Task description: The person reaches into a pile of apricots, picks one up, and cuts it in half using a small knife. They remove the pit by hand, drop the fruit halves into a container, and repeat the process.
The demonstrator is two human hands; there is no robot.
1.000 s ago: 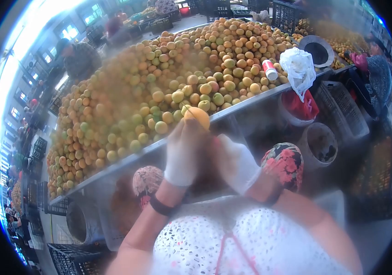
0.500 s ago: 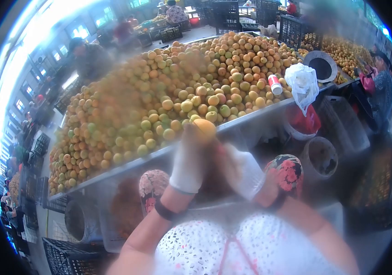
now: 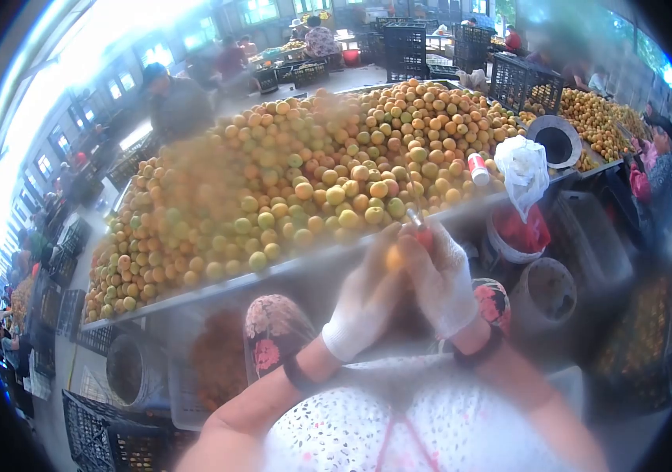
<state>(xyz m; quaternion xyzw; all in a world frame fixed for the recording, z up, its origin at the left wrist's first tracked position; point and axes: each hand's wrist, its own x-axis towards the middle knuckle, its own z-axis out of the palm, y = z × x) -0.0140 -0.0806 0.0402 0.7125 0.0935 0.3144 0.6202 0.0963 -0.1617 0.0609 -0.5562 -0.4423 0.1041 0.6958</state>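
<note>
My left hand [image 3: 367, 293], in a white glove, is closed around an orange fruit [image 3: 394, 258] just in front of the table's edge. Against it, my right hand [image 3: 444, 277], gloved too, grips a small tool with a red handle [image 3: 423, 236] and a metal part that points up and away. The two hands meet at the fruit. Behind them a large heap of orange and greenish fruits [image 3: 336, 181] lies on the metal-edged table [image 3: 186, 297]. Lens blur hides the fingertips in part.
A white plastic bag [image 3: 522, 169] and a red-and-white bottle [image 3: 478, 169] lie at the heap's right. Buckets [image 3: 548, 289] stand below the edge. Black crates [image 3: 405, 49] are stacked behind. A person [image 3: 660, 177] sits at the far right; others are farther back.
Both hands have come together around the fruit, slightly to the right. The red-handled tool now shows clearly above my right hand. The whole view has shifted a little downward.
</note>
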